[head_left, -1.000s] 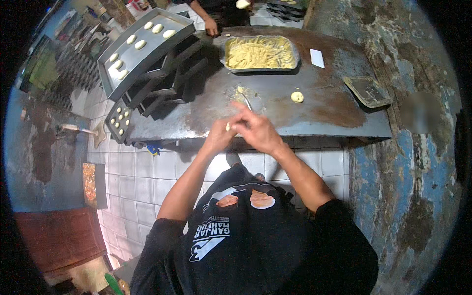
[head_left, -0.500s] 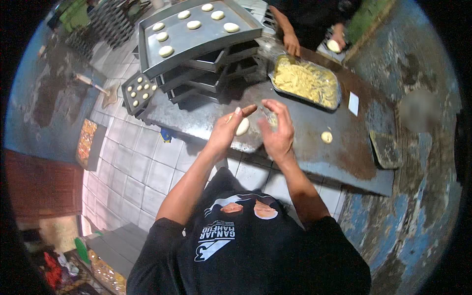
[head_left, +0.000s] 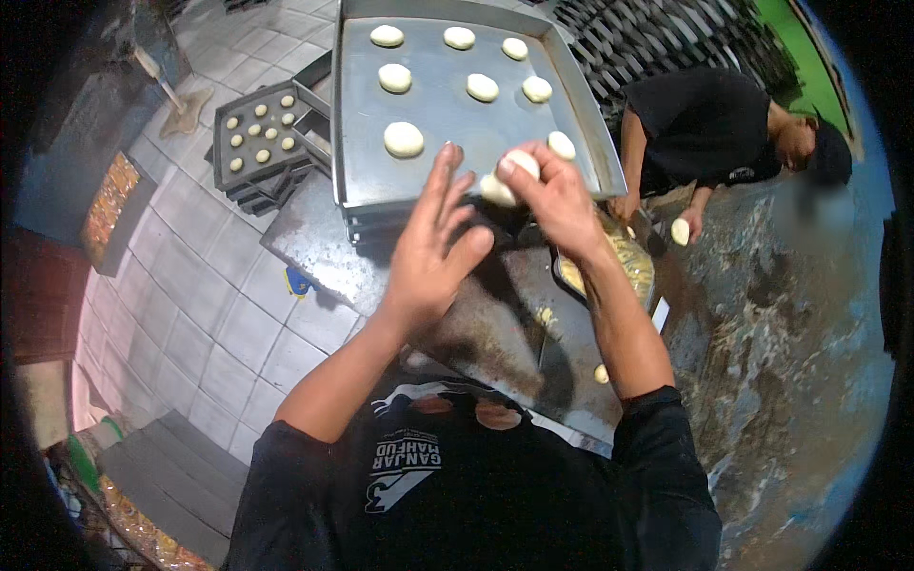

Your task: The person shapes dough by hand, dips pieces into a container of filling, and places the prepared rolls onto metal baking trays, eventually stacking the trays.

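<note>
Right grip [head_left: 564, 211] clamped on a dough ball [head_left: 498, 191]; left grip [head_left: 428, 266] apart, beside it; metal tray [head_left: 443, 109] beyond both

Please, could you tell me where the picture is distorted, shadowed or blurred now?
Head view: black corners, with the floor tiles' lines bending toward the left rim; head view: a dark shadow on the table, left of the right forearm; head view: the dough in the right hand looks slightly smeared, perhaps from motion.

White upside-down lettering [head_left: 408, 454] and one large numeral [head_left: 381, 495] on a black shirt [head_left: 533, 500]
</note>
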The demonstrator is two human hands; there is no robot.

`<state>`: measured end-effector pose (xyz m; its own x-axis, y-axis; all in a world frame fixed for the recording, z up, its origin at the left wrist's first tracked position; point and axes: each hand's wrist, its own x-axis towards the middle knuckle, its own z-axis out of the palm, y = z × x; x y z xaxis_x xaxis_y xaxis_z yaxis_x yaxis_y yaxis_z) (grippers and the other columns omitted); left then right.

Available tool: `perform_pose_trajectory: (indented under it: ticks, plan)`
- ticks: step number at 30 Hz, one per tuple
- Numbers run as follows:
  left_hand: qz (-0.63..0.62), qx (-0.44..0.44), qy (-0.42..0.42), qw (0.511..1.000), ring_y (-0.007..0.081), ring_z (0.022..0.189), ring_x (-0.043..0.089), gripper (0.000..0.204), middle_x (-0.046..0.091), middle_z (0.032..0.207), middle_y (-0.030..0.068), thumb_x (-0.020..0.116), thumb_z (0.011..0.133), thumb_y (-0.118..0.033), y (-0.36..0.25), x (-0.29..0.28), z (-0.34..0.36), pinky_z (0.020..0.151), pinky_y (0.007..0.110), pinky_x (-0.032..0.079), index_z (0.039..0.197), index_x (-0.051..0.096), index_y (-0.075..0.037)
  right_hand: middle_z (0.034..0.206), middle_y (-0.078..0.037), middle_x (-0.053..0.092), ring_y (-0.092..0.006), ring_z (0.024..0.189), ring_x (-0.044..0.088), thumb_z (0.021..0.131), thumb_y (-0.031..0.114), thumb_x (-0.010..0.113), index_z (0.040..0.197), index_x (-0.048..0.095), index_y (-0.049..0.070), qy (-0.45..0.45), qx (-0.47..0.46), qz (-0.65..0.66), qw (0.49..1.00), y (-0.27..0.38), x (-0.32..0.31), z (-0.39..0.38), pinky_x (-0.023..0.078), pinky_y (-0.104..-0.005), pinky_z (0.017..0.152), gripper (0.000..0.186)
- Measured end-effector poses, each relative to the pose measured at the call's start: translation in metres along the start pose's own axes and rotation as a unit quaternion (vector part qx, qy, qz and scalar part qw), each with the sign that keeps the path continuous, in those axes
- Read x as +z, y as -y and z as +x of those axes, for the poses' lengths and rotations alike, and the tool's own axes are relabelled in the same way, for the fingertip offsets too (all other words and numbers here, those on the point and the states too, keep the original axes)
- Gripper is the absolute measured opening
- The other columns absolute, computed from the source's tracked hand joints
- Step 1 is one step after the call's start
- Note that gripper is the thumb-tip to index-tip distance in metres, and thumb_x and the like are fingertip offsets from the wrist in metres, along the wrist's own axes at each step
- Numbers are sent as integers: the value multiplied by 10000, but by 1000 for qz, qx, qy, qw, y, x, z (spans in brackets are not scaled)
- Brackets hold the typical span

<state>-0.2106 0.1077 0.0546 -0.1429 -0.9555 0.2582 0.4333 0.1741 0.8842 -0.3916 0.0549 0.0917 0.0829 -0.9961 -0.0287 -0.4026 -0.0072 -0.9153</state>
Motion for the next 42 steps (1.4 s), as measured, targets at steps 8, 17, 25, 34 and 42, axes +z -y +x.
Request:
perform_pose_trajectory:
  ticks: [8, 17, 25, 34, 42]
  plan:
    - [264, 116, -144, 947, 273, 1256, 591, 598, 493, 1518, 214, 556, 1000, -128, -23, -138, 1, 1021, 383, 479, 1558, 372, -18, 1427, -250, 499, -418, 1321, 496, 1004, 275, 633, 1437, 468, -5, 208, -247, -473, 820, -52, -21, 129, 408, -474, 1102, 541]
    - [300, 56, -207, 929, 305, 1332, 542, 587, 504, 1511, 211, 536, 1042, -243, -15, -167, 14, 1061, 425, 455, 1565, 373, -34, 1677, -226, 184, -358, 1559, 195, 1080, 366, 432, 1595, 229, -2, 259, -297, -471, 789, -83, -9, 137, 166, -476, 1269, 665]
    - [160, -34, -169, 972, 288, 1486, 357, 749, 353, 1622, 166, 501, 1060, -455, 1, -131, 25, 1178, 448, 305, 1627, 193, -73, 1097, -177, 732, -243, 1005, 710, 1050, 224, 572, 1331, 568, -42, 66, -147, 88, 983, -5, -54, -18, 561, -382, 941, 387]
    - [30, -158, -180, 970, 187, 935, 610, 271, 643, 1024, 72, 661, 933, -226, 56, -134, 36, 920, 355, 445, 1108, 602, -28, 1414, -183, 600, -280, 1301, 556, 1024, 128, 490, 1486, 405, -10, -135, 134, -193, 963, -374, 9, -307, 378, -480, 1113, 489]
    - [130, -154, -130, 971, 208, 955, 640, 293, 673, 1009, 62, 620, 964, -316, 53, -170, 40, 923, 391, 452, 1108, 643, -62, 1521, -189, 424, -368, 1499, 298, 902, 95, 540, 1471, 376, -61, -141, 158, -411, 887, -379, 26, -306, 180, -628, 1200, 613]
